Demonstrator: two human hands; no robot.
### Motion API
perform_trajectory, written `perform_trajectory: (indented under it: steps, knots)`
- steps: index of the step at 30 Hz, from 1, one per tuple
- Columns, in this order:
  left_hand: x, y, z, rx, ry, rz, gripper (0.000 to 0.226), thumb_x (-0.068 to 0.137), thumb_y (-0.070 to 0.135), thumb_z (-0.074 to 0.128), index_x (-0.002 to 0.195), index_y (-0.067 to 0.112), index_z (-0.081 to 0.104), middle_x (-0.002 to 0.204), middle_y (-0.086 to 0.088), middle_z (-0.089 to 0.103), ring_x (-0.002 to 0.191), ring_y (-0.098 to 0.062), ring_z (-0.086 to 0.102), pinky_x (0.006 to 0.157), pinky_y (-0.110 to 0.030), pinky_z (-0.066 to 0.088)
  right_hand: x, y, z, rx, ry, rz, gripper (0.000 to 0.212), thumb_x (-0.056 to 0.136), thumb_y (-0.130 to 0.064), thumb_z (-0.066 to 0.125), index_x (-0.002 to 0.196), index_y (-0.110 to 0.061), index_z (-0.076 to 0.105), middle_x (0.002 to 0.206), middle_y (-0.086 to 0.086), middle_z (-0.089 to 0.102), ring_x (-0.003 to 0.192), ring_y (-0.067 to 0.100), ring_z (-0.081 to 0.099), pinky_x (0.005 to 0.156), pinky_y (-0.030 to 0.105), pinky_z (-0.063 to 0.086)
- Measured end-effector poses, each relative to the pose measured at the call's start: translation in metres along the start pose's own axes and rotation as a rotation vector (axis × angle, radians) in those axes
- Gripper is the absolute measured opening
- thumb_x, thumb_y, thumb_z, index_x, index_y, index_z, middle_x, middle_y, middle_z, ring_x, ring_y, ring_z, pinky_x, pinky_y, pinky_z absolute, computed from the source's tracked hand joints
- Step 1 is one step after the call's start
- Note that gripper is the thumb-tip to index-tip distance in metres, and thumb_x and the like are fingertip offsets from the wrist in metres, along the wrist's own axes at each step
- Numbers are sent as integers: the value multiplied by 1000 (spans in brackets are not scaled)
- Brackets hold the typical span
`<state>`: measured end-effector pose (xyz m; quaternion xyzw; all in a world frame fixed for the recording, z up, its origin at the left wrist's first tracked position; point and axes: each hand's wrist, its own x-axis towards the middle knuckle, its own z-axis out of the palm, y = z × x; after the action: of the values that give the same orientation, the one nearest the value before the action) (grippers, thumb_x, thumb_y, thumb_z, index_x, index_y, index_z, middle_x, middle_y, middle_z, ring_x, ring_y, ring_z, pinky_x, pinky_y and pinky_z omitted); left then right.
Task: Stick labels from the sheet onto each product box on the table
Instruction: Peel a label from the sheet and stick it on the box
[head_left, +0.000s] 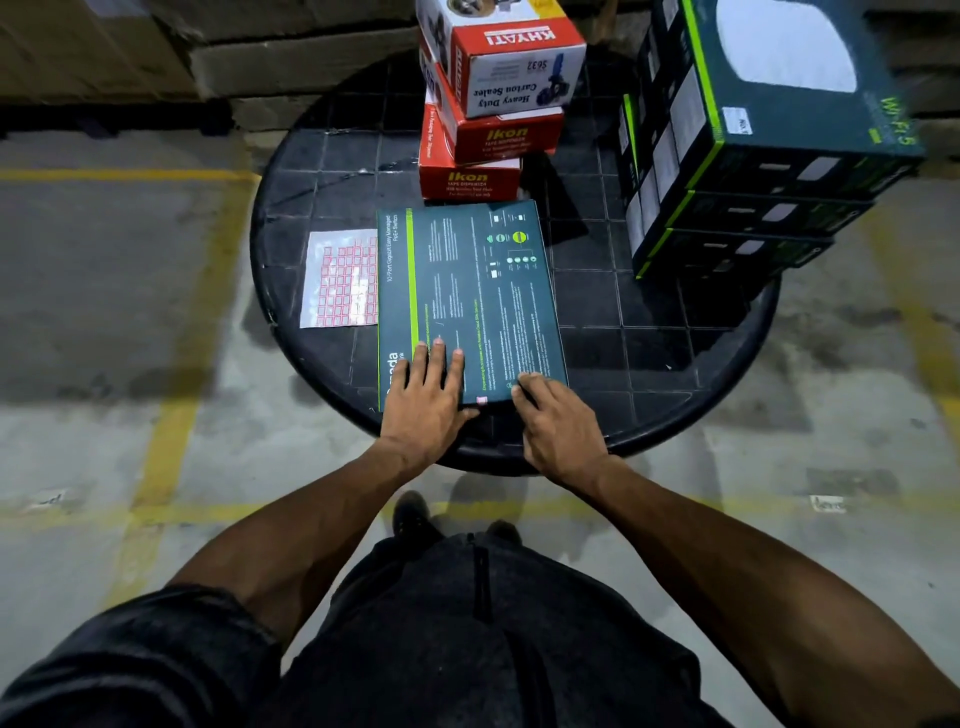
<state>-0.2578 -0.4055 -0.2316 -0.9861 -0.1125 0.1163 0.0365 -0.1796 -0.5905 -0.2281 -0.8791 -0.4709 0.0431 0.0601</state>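
Note:
A flat dark teal switch box (467, 291) with a green stripe lies on the round black table (675, 353). My left hand (423, 400) rests flat on its near left corner, fingers straight. My right hand (556, 421) touches the near right corner with its fingertips. A small red-edged label (481, 400) sits on the box's near edge between my hands. The label sheet (340, 278), a white sheet of red-bordered stickers, lies to the left, partly under the box.
Red and white tape dispenser boxes (493, 104) are stacked at the table's far side. Dark boxes with green stripes (737, 156) are piled at the right. Cardboard cartons (156, 47) stand beyond on the concrete floor with yellow lines.

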Motion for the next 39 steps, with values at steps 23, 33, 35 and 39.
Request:
perform_trajectory:
  steps: [23, 33, 35, 39]
  knots:
    - [0, -19, -12, -315, 29, -76, 72, 95, 59, 39, 151, 16, 26, 161, -12, 14, 148, -29, 12, 119, -42, 15, 8, 2, -18, 236, 39, 173, 29, 88, -15, 57, 114, -6, 67, 125, 9, 56, 115, 29, 51, 90, 37, 47]
    - [40, -53, -18, -1114, 65, -591, 64, 84, 31, 73, 137, 13, 40, 132, -10, 55, 121, -31, 53, 102, -41, 43, 73, 21, -36, 673, -142, 694, 79, 92, -37, 61, 154, -19, 16, 152, 17, 27, 135, 36, 35, 109, 47, 36]
    - [47, -55, -16, -1137, 40, -601, 72, 82, 31, 76, 140, 14, 36, 133, -10, 55, 121, -32, 54, 102, -42, 44, 82, 24, -33, 702, -197, 697, 86, 92, -39, 63, 156, -22, 8, 154, 19, 23, 137, 37, 35, 111, 50, 34]
    - [42, -55, -5, -1024, 35, -579, 84, 81, 40, 75, 146, 14, 28, 144, -12, 46, 130, -35, 45, 107, -48, 39, 77, 20, -26, 582, -245, 683, 88, 92, -41, 63, 156, -22, 6, 153, 19, 24, 137, 37, 35, 110, 49, 36]
